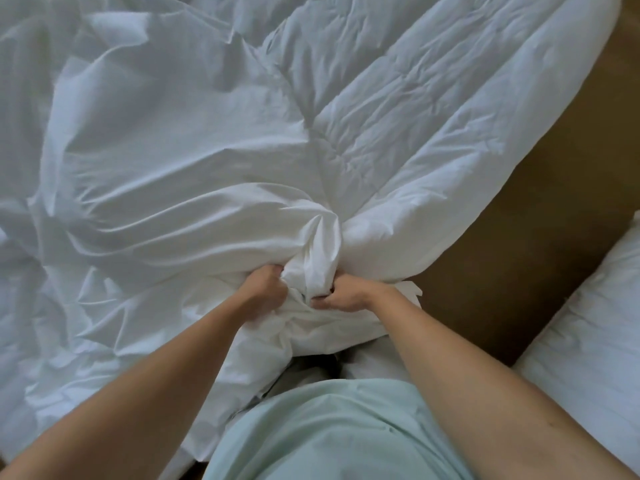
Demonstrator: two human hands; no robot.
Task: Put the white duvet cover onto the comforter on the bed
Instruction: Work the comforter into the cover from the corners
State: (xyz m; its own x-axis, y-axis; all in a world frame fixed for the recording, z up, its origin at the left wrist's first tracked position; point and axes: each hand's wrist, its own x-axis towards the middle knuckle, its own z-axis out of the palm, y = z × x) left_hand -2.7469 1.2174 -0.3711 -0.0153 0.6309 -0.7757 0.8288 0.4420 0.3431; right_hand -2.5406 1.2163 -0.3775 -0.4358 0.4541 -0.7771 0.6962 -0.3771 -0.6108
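"Duvet cover: location in the head view?" asks the trainee.

"Spread crumpled across the left and centre, smooth cloth with sharp creases. The quilted comforter lies to its right and runs from far to near. Both meet in a gathered bunch at near centre."

"Hand state?"

"The left hand and right hand are both closed, with fingers curled tight into that bunch, side by side and almost touching. Whether each grips cover, comforter or both layers cannot be told."

"Step in hand?"

"By judgement: seating a comforter corner inside a cover corner. Most of the comforter shows uncovered, so the task is at an early stage. The next move calls for pinching both layers together through the cloth, then working the cover along the comforter toward the far side — a slack pinch would likely let the corner slip out."

"Other items?"

"Brown floor to the right of the comforter, and a white padded piece at near right."
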